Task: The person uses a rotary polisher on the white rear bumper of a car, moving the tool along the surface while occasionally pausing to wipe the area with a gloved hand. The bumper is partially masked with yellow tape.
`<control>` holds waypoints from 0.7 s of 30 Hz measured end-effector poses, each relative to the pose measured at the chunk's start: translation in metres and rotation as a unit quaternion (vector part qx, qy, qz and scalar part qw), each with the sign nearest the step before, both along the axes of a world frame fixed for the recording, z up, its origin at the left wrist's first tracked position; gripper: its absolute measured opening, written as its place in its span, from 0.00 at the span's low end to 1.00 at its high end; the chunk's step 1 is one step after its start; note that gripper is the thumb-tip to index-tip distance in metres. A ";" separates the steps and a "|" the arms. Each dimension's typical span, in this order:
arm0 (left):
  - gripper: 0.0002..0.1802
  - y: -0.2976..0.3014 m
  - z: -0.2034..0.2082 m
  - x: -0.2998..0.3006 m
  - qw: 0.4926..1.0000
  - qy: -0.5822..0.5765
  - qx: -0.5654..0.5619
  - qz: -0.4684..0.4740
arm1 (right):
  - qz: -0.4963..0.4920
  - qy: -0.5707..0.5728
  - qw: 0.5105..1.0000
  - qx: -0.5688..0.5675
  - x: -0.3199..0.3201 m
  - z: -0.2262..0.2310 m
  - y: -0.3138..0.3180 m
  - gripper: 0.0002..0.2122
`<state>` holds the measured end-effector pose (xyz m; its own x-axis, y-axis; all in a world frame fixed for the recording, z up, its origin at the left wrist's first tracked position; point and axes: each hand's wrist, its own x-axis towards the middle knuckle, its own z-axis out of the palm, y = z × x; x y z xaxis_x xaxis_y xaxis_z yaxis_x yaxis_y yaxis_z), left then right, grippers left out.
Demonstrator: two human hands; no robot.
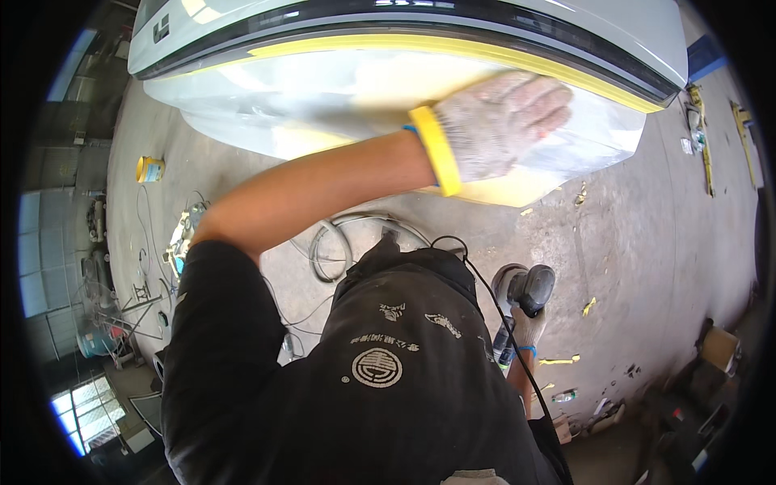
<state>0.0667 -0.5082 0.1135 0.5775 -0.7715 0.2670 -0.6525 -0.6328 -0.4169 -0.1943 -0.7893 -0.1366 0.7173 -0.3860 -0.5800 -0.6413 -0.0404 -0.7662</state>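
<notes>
In a knitted work glove with a yellow band at the wrist, my left hand (509, 121) lies flat on a pale car panel (267, 113), fingers stretched out. The panel has yellowish patches and a whitish, dusty look. Yellow masking tape (453, 46) runs along its upper edge, below a dark trim strip. Low at my right side, my gloved right hand (529, 325) is closed around a dark power sander (533, 287), held away from the panel. My body hides part of the right forearm.
Coiled grey hose (323, 257) and thin cables lie on the concrete floor (630, 242). A yellow bucket (149, 169) stands at the left. Tape scraps and a plastic bottle (565, 395) lie at the right. A black cord (517, 339) passes along my right side.
</notes>
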 end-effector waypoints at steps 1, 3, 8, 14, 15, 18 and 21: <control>0.50 0.012 0.001 -0.005 1.000 -0.002 0.005 0.005 | -0.007 -0.009 1.000 -0.007 -0.005 -0.006 0.000 0.26; 0.51 0.037 0.002 -0.011 1.000 -0.001 -0.003 0.008 | -0.031 -0.028 0.999 -0.013 -0.015 -0.021 0.001 0.24; 0.50 0.086 0.010 -0.024 0.992 0.103 -0.066 0.017 | -0.083 0.027 0.996 0.012 -0.026 -0.025 0.002 0.24; 0.45 0.122 0.016 -0.024 0.996 0.088 0.001 0.033 | -0.049 0.044 0.996 -0.067 -0.023 -0.003 0.005 0.23; 0.42 0.117 0.015 -0.020 0.995 0.100 -0.001 0.024 | -0.044 0.039 0.995 -0.079 -0.025 -0.003 0.004 0.23; 0.40 0.077 0.009 0.000 0.995 0.070 0.045 -0.047 | -0.035 0.005 0.994 -0.099 -0.025 -0.008 0.009 0.22; 0.34 0.013 -0.001 0.013 0.993 0.017 0.017 -0.111 | -0.039 0.008 0.995 -0.094 -0.024 -0.002 0.012 0.23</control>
